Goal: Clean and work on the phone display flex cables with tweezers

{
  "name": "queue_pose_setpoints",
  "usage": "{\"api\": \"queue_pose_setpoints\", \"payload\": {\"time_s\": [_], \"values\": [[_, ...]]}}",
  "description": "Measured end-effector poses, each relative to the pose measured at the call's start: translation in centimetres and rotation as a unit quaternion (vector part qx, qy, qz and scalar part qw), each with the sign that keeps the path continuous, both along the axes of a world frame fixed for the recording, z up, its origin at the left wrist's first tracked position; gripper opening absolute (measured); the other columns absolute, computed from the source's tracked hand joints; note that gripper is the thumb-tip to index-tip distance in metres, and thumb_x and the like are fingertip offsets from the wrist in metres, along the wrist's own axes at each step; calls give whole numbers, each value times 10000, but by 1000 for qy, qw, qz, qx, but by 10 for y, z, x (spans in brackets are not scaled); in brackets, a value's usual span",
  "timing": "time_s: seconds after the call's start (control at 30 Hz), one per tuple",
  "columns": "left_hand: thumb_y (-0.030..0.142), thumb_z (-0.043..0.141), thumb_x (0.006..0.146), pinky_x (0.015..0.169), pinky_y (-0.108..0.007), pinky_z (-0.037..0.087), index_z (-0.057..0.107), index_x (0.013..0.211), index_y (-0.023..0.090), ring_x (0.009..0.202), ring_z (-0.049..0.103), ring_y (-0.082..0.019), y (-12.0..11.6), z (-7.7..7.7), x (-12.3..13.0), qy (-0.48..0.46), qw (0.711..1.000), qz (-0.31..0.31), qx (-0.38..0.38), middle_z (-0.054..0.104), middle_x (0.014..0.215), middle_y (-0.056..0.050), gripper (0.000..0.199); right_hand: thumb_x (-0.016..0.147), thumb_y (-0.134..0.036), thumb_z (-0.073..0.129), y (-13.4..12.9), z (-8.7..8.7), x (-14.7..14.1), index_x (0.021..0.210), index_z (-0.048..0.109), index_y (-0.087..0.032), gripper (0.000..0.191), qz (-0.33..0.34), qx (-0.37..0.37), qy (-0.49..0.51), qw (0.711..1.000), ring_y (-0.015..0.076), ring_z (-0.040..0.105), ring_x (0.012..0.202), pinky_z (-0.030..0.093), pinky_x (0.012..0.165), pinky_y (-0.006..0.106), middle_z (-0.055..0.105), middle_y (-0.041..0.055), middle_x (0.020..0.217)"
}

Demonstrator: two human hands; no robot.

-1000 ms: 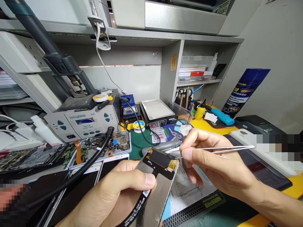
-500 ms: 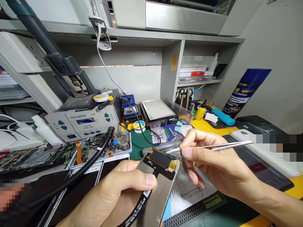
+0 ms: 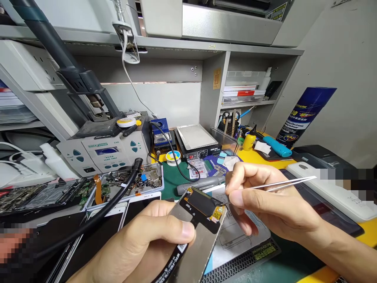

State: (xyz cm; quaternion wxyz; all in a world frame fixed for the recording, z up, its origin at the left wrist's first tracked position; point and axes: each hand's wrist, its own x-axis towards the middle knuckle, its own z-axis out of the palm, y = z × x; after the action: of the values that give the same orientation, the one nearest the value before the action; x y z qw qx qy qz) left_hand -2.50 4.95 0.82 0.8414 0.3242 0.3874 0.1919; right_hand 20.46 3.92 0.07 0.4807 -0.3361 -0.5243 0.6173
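Note:
My left hand [image 3: 159, 239] grips a phone screen [image 3: 202, 236] by its side, thumb pressed on the grey metal back. A black flex cable [image 3: 175, 261] runs down that back from a black film area [image 3: 197, 202] with gold contacts at its upper corners. My right hand [image 3: 265, 196] pinches metal tweezers [image 3: 282, 184] between thumb and forefinger. Their tip meets the edge of the black film near the right-hand gold contacts [image 3: 217, 214]; whether they grip the film I cannot tell.
A hot air station [image 3: 106, 153] stands behind a tray of circuit boards [image 3: 147, 179], with a black hose [image 3: 112, 208] crossing in front. A heating plate [image 3: 200, 141] sits at the back. On the right are a blue spray can [image 3: 306, 116] and a yellow bottle [image 3: 249, 140].
The phone screen has tilted slightly, its right upper corner shifting right and down. The tweezers' tip has moved a little down and right along the black film, staying at its edge.

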Motion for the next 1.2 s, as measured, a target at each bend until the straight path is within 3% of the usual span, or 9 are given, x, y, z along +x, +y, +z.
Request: {"api": "queue_pose_setpoints", "payload": {"time_s": [0.3, 0.57, 0.7, 0.9, 1.1, 1.2], "values": [[168, 659, 760, 572, -282, 488, 715, 607, 158, 548, 629, -168, 3, 6, 0, 5, 1000, -16, -27, 690, 594, -33, 164, 830, -193, 704, 1, -2, -2, 734, 633, -146, 129, 13, -20, 33, 999, 93, 588, 405, 430, 362, 148, 602, -18, 515], [98, 535, 803, 545, -199, 468, 759, 702, 107, 585, 580, -128, 2, 12, 11, -118, 992, -47, 7, 660, 647, -63, 246, 840, -198, 698, 2, -4, -5, 748, 622, -146, 129, 13, -41, 45, 998, 94, 579, 397, 427, 361, 151, 624, -7, 489], [121, 583, 783, 554, -230, 480, 751, 721, 102, 565, 585, -139, 1, 3, 9, -102, 994, -16, -18, 659, 638, -63, 180, 841, -194, 696, 1, -4, -5, 745, 620, -150, 130, 11, -47, 54, 997, 95, 587, 404, 430, 364, 153, 624, -9, 510], [70, 586, 764, 524, -225, 459, 708, 608, 140, 498, 587, -122, -4, -9, 10, -168, 985, 42, -28, 646, 547, -20, 210, 834, -208, 707, 1, -2, -6, 747, 629, -149, 131, 6, -56, 58, 997, 98, 597, 410, 427, 361, 154, 624, -7, 548], [101, 586, 789, 560, -244, 487, 753, 714, 126, 557, 647, -150, 1, -1, 5, -74, 997, 1, -31, 712, 634, -59, 185, 826, -228, 713, -1, 0, -7, 750, 631, -154, 134, 3, -68, 57, 996, 90, 567, 386, 418, 356, 153, 622, -6, 521], [122, 585, 794, 548, -245, 490, 756, 738, 128, 562, 646, -155, 2, 0, 4, -75, 997, -7, -22, 715, 651, -64, 180, 833, -229, 697, -1, 0, -8, 738, 623, -155, 141, 7, -70, 56, 996, 81, 550, 374, 401, 364, 145, 607, -10, 482]]}}
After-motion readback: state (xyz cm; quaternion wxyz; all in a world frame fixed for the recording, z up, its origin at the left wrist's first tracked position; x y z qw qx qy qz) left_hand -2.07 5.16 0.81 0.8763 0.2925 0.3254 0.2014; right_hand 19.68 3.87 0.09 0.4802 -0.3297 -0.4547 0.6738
